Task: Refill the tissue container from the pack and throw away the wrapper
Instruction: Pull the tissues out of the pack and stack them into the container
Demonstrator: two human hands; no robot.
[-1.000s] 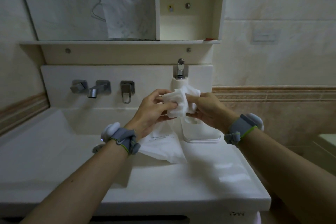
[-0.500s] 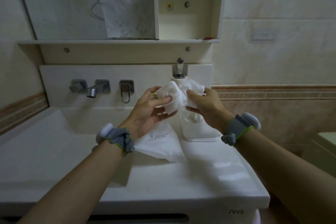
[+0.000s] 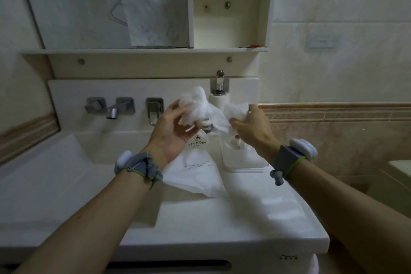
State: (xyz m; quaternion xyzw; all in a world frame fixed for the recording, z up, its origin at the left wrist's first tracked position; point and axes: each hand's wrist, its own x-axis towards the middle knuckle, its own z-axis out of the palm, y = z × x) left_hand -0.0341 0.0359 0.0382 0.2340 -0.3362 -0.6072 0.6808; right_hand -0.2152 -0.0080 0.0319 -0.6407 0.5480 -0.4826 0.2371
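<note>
Head view: the left hand (image 3: 175, 128) and right hand (image 3: 249, 124) are each pinching an end of the tissues (image 3: 206, 107), holding them above the tissue container (image 3: 242, 155) on the tabletop (image 3: 222, 218). The wrapper (image 3: 193, 171) is lying beside it. Pulling apart risks tearing the sheets.

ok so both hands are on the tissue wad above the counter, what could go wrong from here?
1. The left hand and right hand hold the tissues stretched between them; thin sheets may tear.
2. The sink basin lies just left; a dropped clump could land there.
3. The tissue container sits below the right hand and could get knocked.
</note>
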